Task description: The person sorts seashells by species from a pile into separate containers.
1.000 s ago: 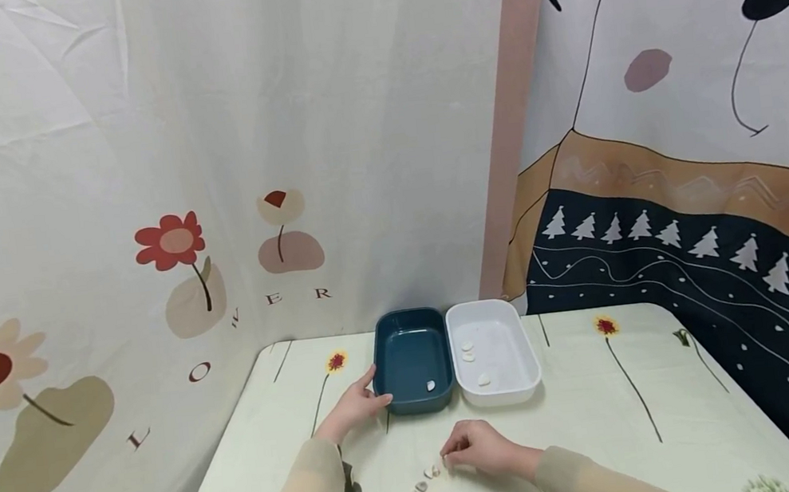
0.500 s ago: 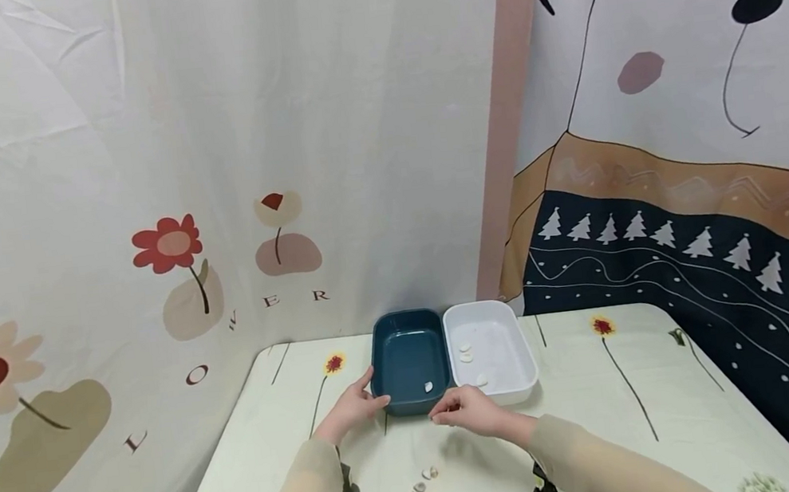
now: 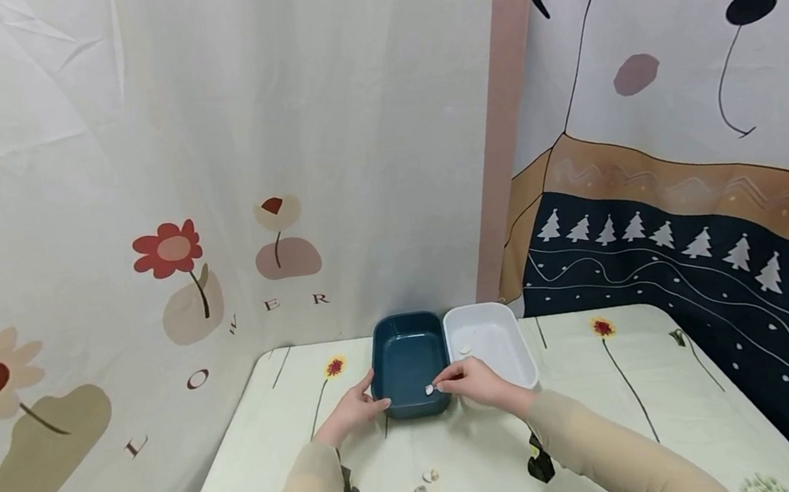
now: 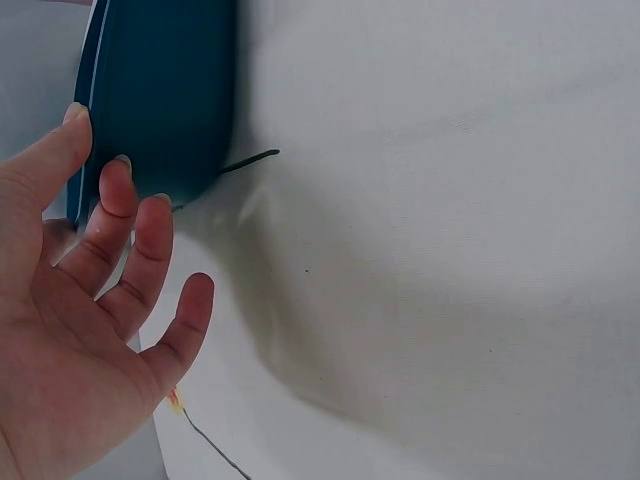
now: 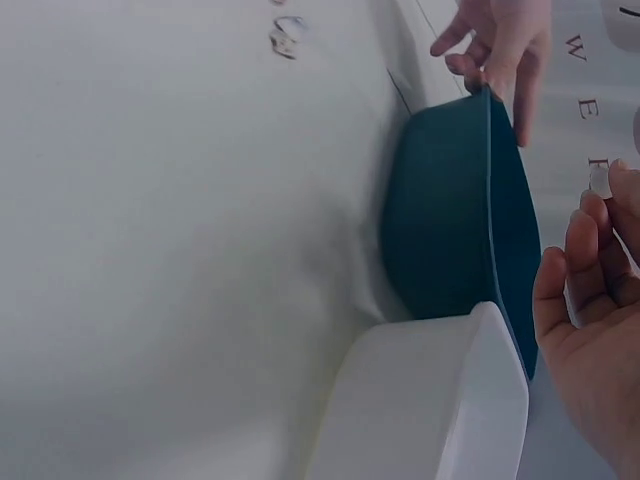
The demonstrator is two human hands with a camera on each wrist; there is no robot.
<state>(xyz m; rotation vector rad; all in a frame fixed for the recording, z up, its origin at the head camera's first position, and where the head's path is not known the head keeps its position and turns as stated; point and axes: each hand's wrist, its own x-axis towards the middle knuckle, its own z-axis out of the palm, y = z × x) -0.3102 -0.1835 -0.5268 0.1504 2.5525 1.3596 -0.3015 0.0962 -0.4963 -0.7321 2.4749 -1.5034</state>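
My left hand holds the near left corner of a dark teal dish. In the left wrist view its thumb lies at the dish's rim, the other fingers loosely bent alongside. My right hand is over the dish's near right part. In the right wrist view its thumb and fingertips pinch a small whitish shell. Another pale shell shows inside the teal dish, right by those fingertips in the head view. Several small shells lie in a slanting row on the table, nearer to me.
A white dish stands against the teal dish's right side. One pale shell shows in it; my right hand covers its near left part. The table has a flower-printed cloth, and printed curtains hang behind it.
My right hand has lifted from the shell row with one shell and moved forward over the teal dish. The row on the table is one shell shorter. My left hand stays at the dish.
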